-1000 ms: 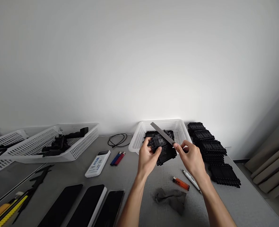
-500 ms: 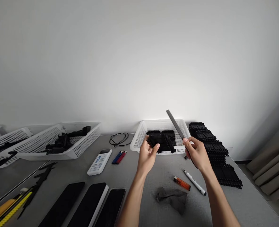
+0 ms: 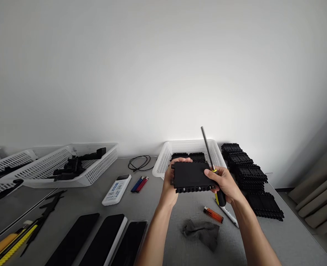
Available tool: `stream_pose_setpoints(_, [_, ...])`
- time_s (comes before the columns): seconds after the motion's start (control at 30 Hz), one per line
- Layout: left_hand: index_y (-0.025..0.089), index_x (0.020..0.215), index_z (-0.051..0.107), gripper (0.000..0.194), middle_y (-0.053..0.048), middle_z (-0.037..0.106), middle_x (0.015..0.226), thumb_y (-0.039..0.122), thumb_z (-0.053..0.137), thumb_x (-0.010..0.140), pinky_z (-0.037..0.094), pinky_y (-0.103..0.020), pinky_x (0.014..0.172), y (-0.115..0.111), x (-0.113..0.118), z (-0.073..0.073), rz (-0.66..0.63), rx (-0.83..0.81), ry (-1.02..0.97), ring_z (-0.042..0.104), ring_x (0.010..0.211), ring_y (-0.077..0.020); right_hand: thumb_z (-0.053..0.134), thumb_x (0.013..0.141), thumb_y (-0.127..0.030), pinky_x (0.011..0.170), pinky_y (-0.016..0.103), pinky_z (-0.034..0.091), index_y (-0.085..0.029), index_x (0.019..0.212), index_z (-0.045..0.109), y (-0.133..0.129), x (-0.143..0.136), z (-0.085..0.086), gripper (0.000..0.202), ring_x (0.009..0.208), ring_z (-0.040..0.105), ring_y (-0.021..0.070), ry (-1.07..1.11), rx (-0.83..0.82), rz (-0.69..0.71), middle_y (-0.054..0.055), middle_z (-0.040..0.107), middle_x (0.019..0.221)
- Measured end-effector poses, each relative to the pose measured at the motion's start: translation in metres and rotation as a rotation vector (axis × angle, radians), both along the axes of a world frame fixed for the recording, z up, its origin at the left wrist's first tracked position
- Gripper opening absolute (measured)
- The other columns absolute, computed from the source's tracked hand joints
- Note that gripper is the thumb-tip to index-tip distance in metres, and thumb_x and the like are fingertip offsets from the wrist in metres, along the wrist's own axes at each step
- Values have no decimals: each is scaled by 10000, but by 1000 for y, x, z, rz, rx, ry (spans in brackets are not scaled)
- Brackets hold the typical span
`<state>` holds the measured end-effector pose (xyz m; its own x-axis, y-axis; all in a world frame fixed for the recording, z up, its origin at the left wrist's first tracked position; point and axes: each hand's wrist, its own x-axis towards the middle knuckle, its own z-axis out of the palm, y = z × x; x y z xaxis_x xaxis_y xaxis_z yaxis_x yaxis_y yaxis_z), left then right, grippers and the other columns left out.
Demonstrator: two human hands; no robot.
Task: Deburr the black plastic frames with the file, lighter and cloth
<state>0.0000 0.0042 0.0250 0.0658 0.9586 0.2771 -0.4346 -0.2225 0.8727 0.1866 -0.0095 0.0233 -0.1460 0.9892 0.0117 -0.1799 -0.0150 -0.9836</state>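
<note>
Above the table, a black plastic plate (image 3: 192, 175) with a toothed edge shows its smooth, flat face. My left hand (image 3: 169, 181) is closed around the plate's left end, its fingers behind the far edge. In my right hand (image 3: 226, 183) is a file (image 3: 207, 147) with a long grey blade and a black and yellow handle. The blade points up and slightly left. My right thumb also rests on the plate's right end. Behind the hands, a white basket (image 3: 163, 147) holds more black toothed plates (image 3: 197, 156).
Stacked black plates (image 3: 252, 173) stand at the right. An orange lighter (image 3: 213, 214), a white marker (image 3: 230, 216) and a dark cloth (image 3: 202, 233) lie below the hands. Phones (image 3: 104, 240), a white box-like item (image 3: 117, 190), two lighters (image 3: 140, 184) and a cable (image 3: 139, 163) are leftward.
The plate has turned so its smooth face shows, and my right hand has moved left and down onto its right end. The file has turned more upright, its handle now visible.
</note>
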Motion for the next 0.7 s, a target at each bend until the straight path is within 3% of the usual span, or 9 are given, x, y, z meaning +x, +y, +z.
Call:
stream_pose_setpoints(0.1, [208, 1132, 689, 420, -79, 710, 1144, 455, 714, 793, 523, -339, 910, -1, -4, 4, -22, -194, -8, 626, 1144, -276, 773, 686, -591, 361, 209, 290, -197, 683, 513, 2, 5, -2, 472, 358, 320, 56, -14, 45, -162, -96, 378, 472])
stream_pose_setpoints(0.2, [181, 1246, 650, 516, -102, 722, 1103, 490, 645, 833, 553, -330, 827, -3, -6, 9, -110, -278, -4, 648, 1093, -284, 746, 693, -618, 367, 227, 295, -204, 695, 514, 2, 10, -1, 475, 366, 348, 77, -110, 64, -232, -87, 379, 477])
stream_pose_setpoints(0.3, [261, 1399, 515, 653, -91, 703, 1161, 412, 717, 797, 576, -335, 735, -7, -5, 11, -186, -290, 127, 664, 1050, -291, 673, 744, -644, 396, 246, 320, -193, 771, 565, -1, 14, 3, 465, 392, 398, 101, -294, 79, -256, -61, 429, 530])
stream_pose_setpoints(0.4, [325, 1470, 396, 753, -92, 673, 1227, 374, 730, 797, 580, -354, 722, -9, -5, 10, -181, -286, 253, 657, 1060, -298, 606, 798, -635, 465, 273, 382, -174, 937, 609, -10, 18, 9, 481, 463, 466, 122, -510, 74, -307, 6, 559, 699])
stream_pose_setpoints(0.5, [336, 1485, 357, 741, -107, 652, 1264, 437, 688, 830, 557, -398, 828, -6, -10, 8, -126, -265, 345, 630, 1129, -316, 580, 828, -603, 565, 304, 450, -187, 1200, 529, -29, 20, 20, 561, 582, 538, 149, -597, 42, -381, 77, 607, 957])
stream_pose_setpoints(0.57, [337, 1478, 368, 727, -116, 638, 1288, 469, 676, 833, 519, -411, 902, -4, -14, 7, -86, -261, 416, 591, 1199, -332, 569, 854, -553, 609, 314, 478, -223, 1348, 392, -46, 19, 35, 620, 619, 547, 152, -504, 31, -285, 55, 582, 966])
stream_pose_setpoints(0.7, [327, 1463, 385, 721, -111, 637, 1286, 499, 671, 824, 499, -388, 916, -1, -17, 5, -59, -251, 459, 588, 1199, -322, 602, 846, -384, 496, 244, 451, -374, 1408, 226, -86, 12, 78, 676, 508, 472, 76, -79, -30, 253, -19, 525, 959])
